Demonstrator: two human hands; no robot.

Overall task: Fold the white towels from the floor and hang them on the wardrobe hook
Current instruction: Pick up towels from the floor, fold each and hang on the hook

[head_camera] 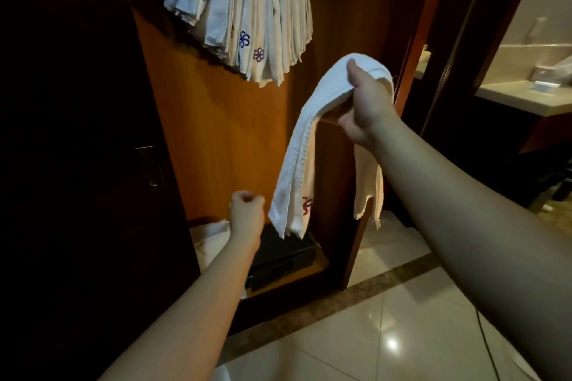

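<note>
My right hand point(362, 108) grips a folded white towel point(301, 148) at its middle, raised in front of the open wardrobe. The towel drapes over my fingers, and both halves hang down, one with a red flower mark near its end. My left hand point(247, 210) is lower and to the left, fingers curled into a loose fist, holding nothing, just left of the towel's hanging end. Several folded white towels point(247, 15) with blue and purple flower marks hang in a bunch at the top of the wardrobe. The hook itself is hidden.
A black safe point(284, 257) sits on the wardrobe's bottom shelf, with white cloth point(210, 238) to its left. A dark door with a handle point(151, 167) stands at left. Glossy floor tiles point(387, 303) lie below; a bathroom counter point(526, 99) is at right.
</note>
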